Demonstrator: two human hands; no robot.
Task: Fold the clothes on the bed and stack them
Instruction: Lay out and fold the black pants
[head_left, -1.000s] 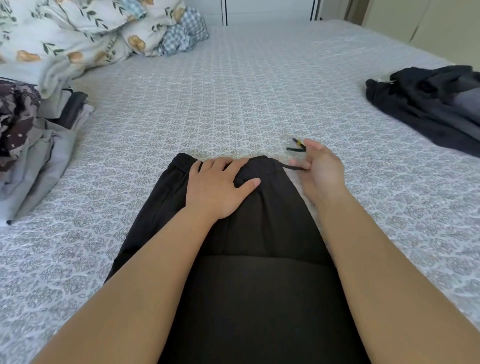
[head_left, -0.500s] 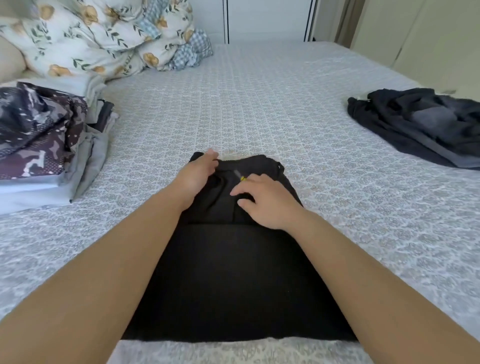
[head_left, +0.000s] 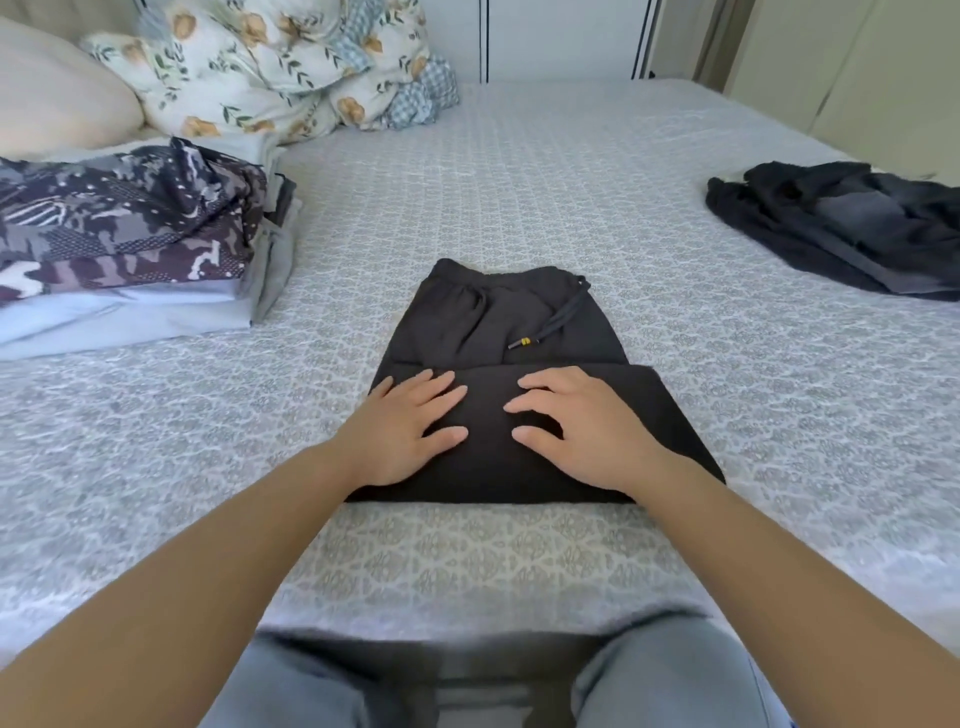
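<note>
Pressing flat now, both hands, left (head_left: 402, 428) and right (head_left: 582, 423), lie spread on the black pants (head_left: 498, 322) mid-bed (head_left: 519, 182); they've dropped the drawstring (head_left: 553, 325), so the next fold looks close.

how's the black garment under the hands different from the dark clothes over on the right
The black garment is folded flat with straight edges; the dark clothes lie crumpled in a loose heap. The left hand and right hand rest on the black garment; nothing touches the dark clothes. Both lie on the bed.
</note>
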